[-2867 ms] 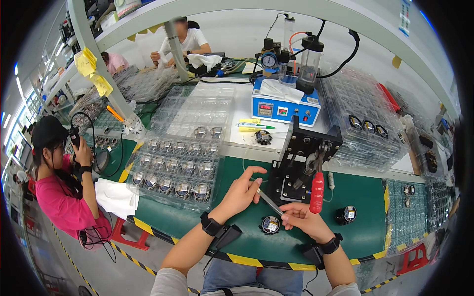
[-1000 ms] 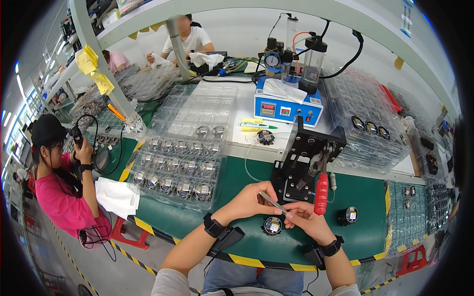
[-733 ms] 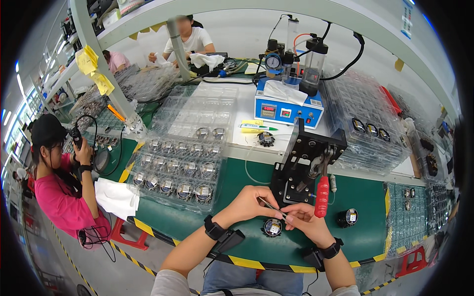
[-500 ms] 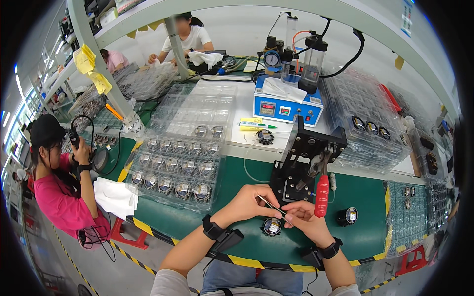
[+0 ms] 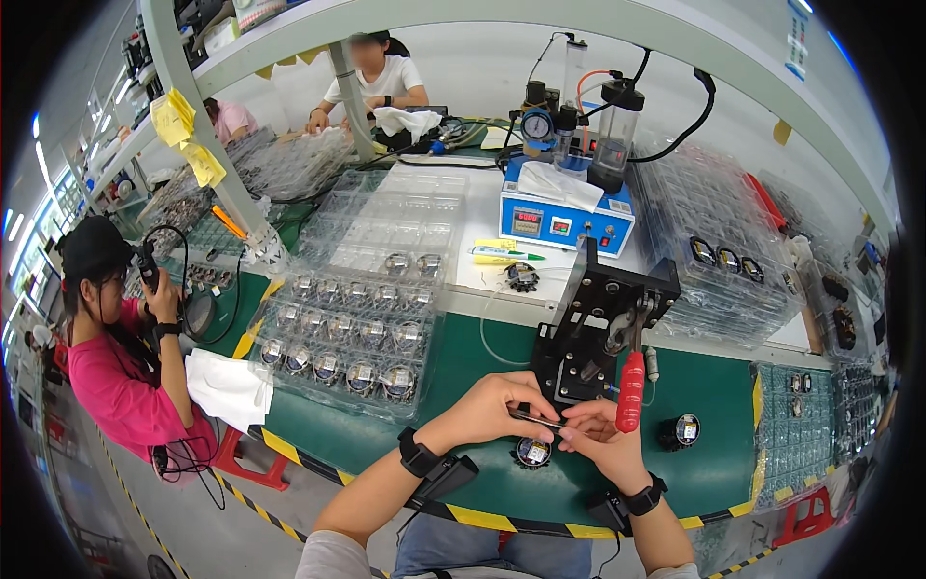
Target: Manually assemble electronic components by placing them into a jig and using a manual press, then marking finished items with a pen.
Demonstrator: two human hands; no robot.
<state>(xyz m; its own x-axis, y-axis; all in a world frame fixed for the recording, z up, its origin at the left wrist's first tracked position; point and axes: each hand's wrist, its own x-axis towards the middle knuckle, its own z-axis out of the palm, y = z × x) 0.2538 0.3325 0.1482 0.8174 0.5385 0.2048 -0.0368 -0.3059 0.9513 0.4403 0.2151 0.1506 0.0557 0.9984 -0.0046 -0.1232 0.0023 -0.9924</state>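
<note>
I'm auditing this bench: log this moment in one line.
left hand: on slim metal tool; right hand: on same tool; round component: on green mat, near hands

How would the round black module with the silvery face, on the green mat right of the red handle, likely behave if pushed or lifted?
The round black module might roll if pushed, given its round outline, though its resting side is unclear. Its thick, solid-looking body suggests it stays stiff when lifted. Its silvery face may scratch.
</note>
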